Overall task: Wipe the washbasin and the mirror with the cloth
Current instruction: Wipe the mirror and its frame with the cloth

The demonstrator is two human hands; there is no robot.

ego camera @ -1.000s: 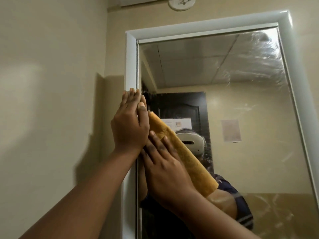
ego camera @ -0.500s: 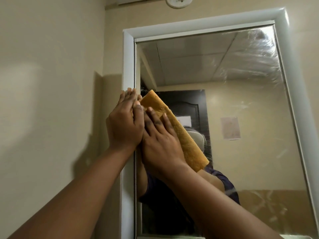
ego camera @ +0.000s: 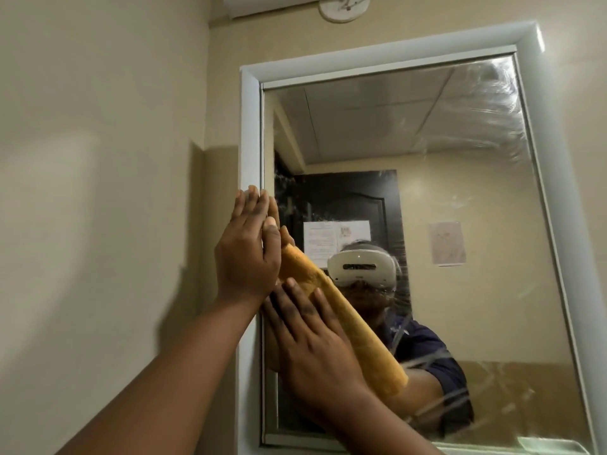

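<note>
**Both hands flat at the mirror's left edge, cloth under the right**

The cloth (ego camera: 341, 320) is a long, folded orange-yellow strip lying flat on the glass of the mirror (ego camera: 427, 152), slanting from upper left down to lower right. Its upper end sits just beside the left hand's thumb; its lower end reaches past the right wrist.

The right hand (ego camera: 315, 346) lies palm-down on the glass with its fingers (ego camera: 292, 293) straight and slightly spread. They press on the cloth's left half, with the fingertips about halfway along the strip, and the cloth's right long edge shows beyond the hand. How much of the strip lies under the palm cannot be told.

The left hand (ego camera: 246, 254) is above it, held flat against the white frame (ego camera: 249, 133) and the glass edge, fingers straight and pressed together, pointing up. Its thumb lies alongside the cloth's upper end; whether they touch is unclear.

Smears and streaks cover the glass at the upper right and lower right. The beige wall (ego camera: 98, 159) is left of the frame.
</note>
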